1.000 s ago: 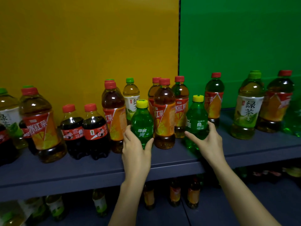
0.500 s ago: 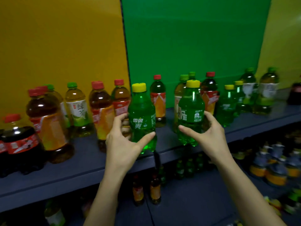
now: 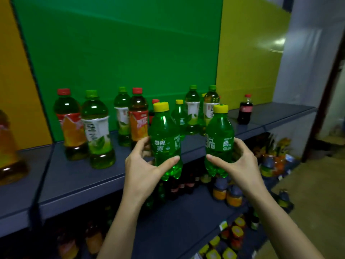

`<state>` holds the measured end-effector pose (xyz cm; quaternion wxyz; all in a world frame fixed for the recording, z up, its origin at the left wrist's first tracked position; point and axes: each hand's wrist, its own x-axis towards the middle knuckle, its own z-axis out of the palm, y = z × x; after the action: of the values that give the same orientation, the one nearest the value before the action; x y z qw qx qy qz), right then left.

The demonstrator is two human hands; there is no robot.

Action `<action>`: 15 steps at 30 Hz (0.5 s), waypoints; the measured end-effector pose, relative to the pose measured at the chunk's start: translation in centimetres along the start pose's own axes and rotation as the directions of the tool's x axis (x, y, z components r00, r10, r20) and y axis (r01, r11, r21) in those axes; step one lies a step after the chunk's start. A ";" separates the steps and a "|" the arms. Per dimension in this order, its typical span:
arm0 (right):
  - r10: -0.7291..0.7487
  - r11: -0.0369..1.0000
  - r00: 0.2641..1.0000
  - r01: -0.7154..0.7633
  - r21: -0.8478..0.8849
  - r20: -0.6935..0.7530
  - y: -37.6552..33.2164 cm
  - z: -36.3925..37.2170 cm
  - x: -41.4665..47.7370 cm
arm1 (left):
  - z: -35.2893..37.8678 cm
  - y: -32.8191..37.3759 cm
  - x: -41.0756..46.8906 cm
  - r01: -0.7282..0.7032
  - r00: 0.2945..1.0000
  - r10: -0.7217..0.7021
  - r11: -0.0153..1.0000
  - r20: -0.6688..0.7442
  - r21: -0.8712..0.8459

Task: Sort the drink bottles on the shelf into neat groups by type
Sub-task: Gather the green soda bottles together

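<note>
Head view: left hand (image 3: 141, 165) grips a green soda bottle (image 3: 165, 139), right hand (image 3: 240, 163) a second green soda bottle (image 3: 219, 135) — thumbs in front below the labels, fingers curled behind — both held up just before the shelf (image 3: 84, 184) edge. Full, smooth plastic likely feels weighty and slick, so this low-waist hold suits; forearms reach forward, palms inward.

Green back panel (image 3: 121, 53), yellow panel (image 3: 248, 53) right of it, pale wall (image 3: 308, 62), grey floor (image 3: 317, 193)
</note>
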<state>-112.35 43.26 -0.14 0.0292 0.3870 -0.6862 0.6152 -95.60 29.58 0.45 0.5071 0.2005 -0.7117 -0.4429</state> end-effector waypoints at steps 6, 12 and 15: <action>0.024 1.000 0.998 -0.025 -0.007 -0.053 4.7 -3.9 4.7 | 8.4 -1.6 3.0 0.011 0.997 -0.010 1.000 0.081 -0.005; 0.014 1.000 0.996 -0.014 0.000 -0.085 9.9 -6.6 10.9 | 16.3 -4.0 7.1 0.011 0.992 -0.006 0.999 0.128 -0.033; 0.011 1.000 0.998 -0.011 -0.003 -0.066 12.1 -7.6 14.6 | 20.0 -5.4 9.7 0.022 0.988 -0.014 0.999 0.153 -0.046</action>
<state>-132.68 41.90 -0.69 0.0489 0.3626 -0.6879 0.6268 -118.40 28.20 -0.63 0.4519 0.1604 -0.7357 -0.4783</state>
